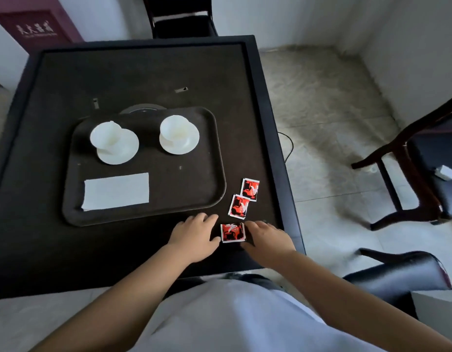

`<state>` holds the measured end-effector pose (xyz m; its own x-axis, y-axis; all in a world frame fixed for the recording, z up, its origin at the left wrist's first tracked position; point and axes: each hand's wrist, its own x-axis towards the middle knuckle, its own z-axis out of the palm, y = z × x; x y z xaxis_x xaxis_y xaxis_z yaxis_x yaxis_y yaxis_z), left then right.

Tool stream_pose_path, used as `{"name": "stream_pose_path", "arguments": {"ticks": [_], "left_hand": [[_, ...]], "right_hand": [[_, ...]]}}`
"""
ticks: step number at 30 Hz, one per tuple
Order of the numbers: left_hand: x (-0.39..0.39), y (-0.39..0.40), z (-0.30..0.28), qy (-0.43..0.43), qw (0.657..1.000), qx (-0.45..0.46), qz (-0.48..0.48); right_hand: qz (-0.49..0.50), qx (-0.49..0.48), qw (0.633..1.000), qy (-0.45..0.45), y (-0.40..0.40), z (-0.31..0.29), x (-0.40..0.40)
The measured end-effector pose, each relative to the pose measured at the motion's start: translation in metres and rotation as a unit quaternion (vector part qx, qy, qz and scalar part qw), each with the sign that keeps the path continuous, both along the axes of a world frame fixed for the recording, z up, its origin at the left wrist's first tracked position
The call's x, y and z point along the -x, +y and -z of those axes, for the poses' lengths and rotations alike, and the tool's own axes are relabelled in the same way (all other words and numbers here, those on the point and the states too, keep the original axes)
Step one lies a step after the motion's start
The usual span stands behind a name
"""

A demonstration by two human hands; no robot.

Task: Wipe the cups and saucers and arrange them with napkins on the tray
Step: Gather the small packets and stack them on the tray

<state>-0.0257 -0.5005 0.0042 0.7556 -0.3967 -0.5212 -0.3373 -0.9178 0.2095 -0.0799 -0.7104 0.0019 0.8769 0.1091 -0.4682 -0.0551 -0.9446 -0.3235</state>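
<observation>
Red sachet (232, 232) on counter (67, 250) — light, thin, slippery; best pinched at an edge. Left hand (194, 237) and right hand (266, 240) flank it, touching its sides, fingers loosely curled — no clear grip.

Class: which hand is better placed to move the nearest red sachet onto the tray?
Probably the left hand: it touches the nearest red sachet and lies beside the tray; the right hand is farther.
</observation>
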Motion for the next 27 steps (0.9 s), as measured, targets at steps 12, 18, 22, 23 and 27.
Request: {"name": "stream_pose_path", "arguments": {"ticks": [12,18,22,23,27], "left_hand": [[0.016,-0.034,0.012,0.139,0.948,0.106,-0.264],[0.012,-0.042,0.020,0.194,0.837,0.226,-0.459],[0.013,-0.043,0.024,0.224,0.783,0.273,-0.513],[0.014,-0.043,0.023,0.226,0.776,0.285,-0.515],[0.015,-0.043,0.012,0.229,0.769,0.321,-0.503]], "right_hand": [[-0.004,-0.058,0.996,0.067,-0.011,0.023,-0.019],[0.207,-0.189,0.948,0.150,0.005,0.026,-0.029],[0.252,-0.211,0.932,0.154,0.006,0.026,-0.029],[0.258,-0.215,0.929,0.153,0.006,0.025,-0.028],[0.325,-0.281,0.888,0.164,0.007,0.021,-0.024]]}}
